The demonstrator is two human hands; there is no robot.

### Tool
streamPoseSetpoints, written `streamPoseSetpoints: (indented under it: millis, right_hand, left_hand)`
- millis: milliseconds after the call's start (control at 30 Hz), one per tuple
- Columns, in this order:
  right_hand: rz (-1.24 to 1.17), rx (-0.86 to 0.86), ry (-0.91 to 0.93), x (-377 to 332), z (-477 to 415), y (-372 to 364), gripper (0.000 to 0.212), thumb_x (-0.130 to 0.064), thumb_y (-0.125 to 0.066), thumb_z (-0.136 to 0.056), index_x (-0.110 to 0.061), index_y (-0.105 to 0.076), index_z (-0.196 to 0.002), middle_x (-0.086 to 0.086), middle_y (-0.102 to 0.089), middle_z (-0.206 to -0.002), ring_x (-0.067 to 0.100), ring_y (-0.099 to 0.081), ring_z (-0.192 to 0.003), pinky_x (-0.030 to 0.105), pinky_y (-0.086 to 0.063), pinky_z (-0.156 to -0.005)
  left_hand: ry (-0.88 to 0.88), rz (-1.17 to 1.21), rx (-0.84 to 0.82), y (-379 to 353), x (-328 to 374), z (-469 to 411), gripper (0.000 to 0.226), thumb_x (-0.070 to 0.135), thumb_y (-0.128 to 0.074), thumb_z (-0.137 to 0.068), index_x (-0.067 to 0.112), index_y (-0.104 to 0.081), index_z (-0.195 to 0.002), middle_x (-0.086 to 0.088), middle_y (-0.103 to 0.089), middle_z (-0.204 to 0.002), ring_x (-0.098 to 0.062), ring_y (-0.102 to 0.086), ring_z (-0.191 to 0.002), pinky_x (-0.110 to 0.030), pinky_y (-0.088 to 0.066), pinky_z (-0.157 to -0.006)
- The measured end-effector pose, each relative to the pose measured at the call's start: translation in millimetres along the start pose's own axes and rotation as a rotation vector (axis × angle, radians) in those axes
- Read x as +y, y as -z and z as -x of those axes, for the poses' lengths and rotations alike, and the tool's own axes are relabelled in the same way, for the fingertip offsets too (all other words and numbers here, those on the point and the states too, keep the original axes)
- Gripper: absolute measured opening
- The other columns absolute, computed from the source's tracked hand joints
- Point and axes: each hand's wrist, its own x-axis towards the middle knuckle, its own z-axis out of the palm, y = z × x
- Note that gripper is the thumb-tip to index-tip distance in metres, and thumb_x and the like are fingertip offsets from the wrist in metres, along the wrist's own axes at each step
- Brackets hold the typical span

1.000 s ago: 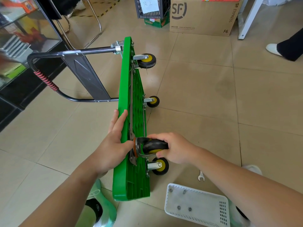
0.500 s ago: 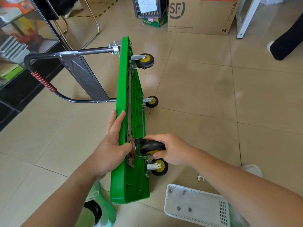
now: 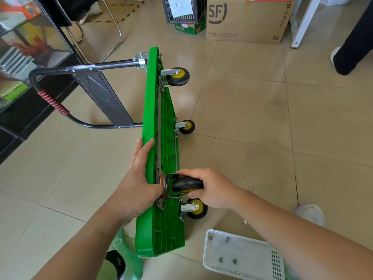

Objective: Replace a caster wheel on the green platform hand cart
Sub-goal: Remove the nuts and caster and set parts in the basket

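Observation:
The green platform hand cart [image 3: 153, 122] stands on its long edge on the tiled floor, its underside facing right and its black folded handle [image 3: 60, 106] pointing left. My left hand [image 3: 139, 184] lies against the cart's upper edge, fingers straight along it and thumb near the caster's plate. My right hand [image 3: 210, 188] grips a black caster wheel [image 3: 185, 183] held against the underside at the near upper corner. Three yellow-hubbed casters are mounted: far upper [image 3: 177, 76], far lower [image 3: 186, 126] and near lower [image 3: 196, 208].
A white plastic basket [image 3: 242, 253] with a few nuts and washers sits at the front right. A wrench end [image 3: 245, 222] lies on the floor beside my right forearm. A cardboard box [image 3: 246, 19], a crate and another person's leg [image 3: 351, 43] are at the back; a glass cabinet stands left.
Both hands keep their places on the cart and the caster. The view has shifted slightly; the caster sits a little closer against the underside.

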Motion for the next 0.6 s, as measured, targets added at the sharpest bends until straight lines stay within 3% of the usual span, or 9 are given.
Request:
streamPoseSetpoints:
  millis: [100, 233, 333, 433, 500, 600]
  right_hand:
    - [-0.003, -0.004, -0.001, -1, 0, 0, 0.074, -0.009, -0.078, -0.082, -0.044, -0.050, -0.141, -0.017, -0.064, -0.131, 0.004, -0.059, -0.122, 0.039, -0.047, -0.108]
    - [-0.016, -0.010, 0.005, -3, 1, 2, 0.072, -0.008, -0.077, -0.083, -0.044, -0.051, -0.141, -0.017, -0.066, -0.129, 0.004, -0.060, -0.121, 0.039, -0.047, -0.108]
    - [-0.010, -0.012, 0.003, -4, 0, 2, 0.073, -0.008, -0.077, -0.083, -0.046, -0.050, -0.140, -0.018, -0.065, -0.129, 0.003, -0.059, -0.121, 0.037, -0.047, -0.108]
    - [-0.022, -0.011, -0.002, -6, 1, 1, 0.074, -0.008, -0.077, -0.083, -0.048, -0.050, -0.139, -0.019, -0.065, -0.130, 0.002, -0.059, -0.121, 0.036, -0.046, -0.109]
    - [-0.026, -0.005, 0.006, -6, 2, 1, 0.073, -0.007, -0.078, -0.083, -0.045, -0.052, -0.139, -0.019, -0.065, -0.129, 0.001, -0.059, -0.119, 0.032, -0.046, -0.108]
    - [-0.032, 0.001, 0.019, -5, 2, 1, 0.072, -0.007, -0.078, -0.082, -0.041, -0.054, -0.140, -0.021, -0.064, -0.125, -0.001, -0.060, -0.116, 0.027, -0.046, -0.106]
  left_hand:
    - [-0.006, -0.023, -0.008, 2, 7, 3, 0.099, -0.006, -0.072, -0.082, 0.055, -0.032, -0.149, 0.042, 0.011, -0.156, 0.009, -0.034, -0.131, -0.008, -0.053, -0.074]
    - [0.019, -0.104, -0.020, -1, 14, 4, 0.060, 0.009, -0.076, -0.083, 0.050, -0.058, -0.123, 0.026, 0.023, -0.161, 0.006, -0.031, -0.126, 0.009, -0.034, -0.072]
    - [0.111, -0.199, -0.031, -4, 19, 6, 0.035, 0.024, -0.080, -0.081, 0.048, -0.063, -0.099, 0.018, 0.031, -0.161, 0.000, -0.040, -0.128, 0.007, -0.031, -0.065]
    - [0.161, -0.293, 0.011, -7, 26, 10, 0.024, 0.030, -0.079, -0.081, 0.044, -0.066, -0.096, 0.015, 0.034, -0.161, -0.009, -0.049, -0.135, 0.002, -0.032, -0.070]
    - [0.170, -0.328, 0.043, -9, 29, 10, 0.026, 0.028, -0.077, -0.083, 0.048, -0.064, -0.094, 0.015, 0.034, -0.161, -0.010, -0.059, -0.125, -0.004, -0.038, -0.072]
    - [0.199, -0.341, 0.084, -10, 28, 6, 0.029, 0.024, -0.072, -0.087, 0.051, -0.061, -0.092, 0.015, 0.033, -0.162, -0.010, -0.068, -0.099, -0.008, -0.041, -0.054]
